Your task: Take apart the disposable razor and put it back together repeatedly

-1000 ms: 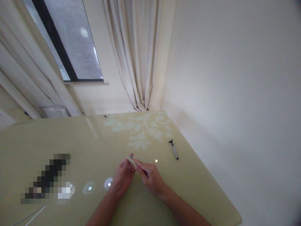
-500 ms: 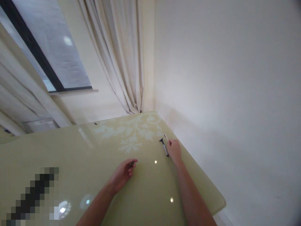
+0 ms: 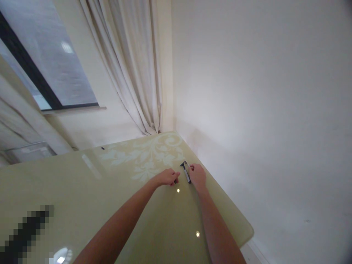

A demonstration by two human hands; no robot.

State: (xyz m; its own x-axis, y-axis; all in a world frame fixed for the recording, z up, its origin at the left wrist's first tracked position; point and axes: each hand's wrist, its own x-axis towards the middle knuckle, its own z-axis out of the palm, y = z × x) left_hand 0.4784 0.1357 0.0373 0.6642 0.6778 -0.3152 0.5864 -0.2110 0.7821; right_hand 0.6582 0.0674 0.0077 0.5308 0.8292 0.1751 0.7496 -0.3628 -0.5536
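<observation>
A safety razor [image 3: 186,175] with a dark head and a grey-and-black handle lies on the glossy pale green table [image 3: 154,227]. Just right of it, my right hand [image 3: 198,177] is closed around a slim, light-coloured stick [image 3: 187,164] with a dark tip; its kind is too small to make out. My left hand [image 3: 166,177] hovers left of the razor, fingers curled on a small dark object [image 3: 175,181] that they mostly hide. Both hands are close to the razor, and the stick's tip reaches near the razor's head.
A small dark piece [image 3: 103,148] rests near the table's far edge. White wall [image 3: 247,110] runs along the right side. Behind the table hang a long curtain [image 3: 132,66] and a window [image 3: 66,66]. A pixelated dark shape covers the lower left.
My left hand has moved right and forward, up to the razor, still holding the small dark object. My right hand stays beside the razor with the stick. The view has shifted slightly right.
</observation>
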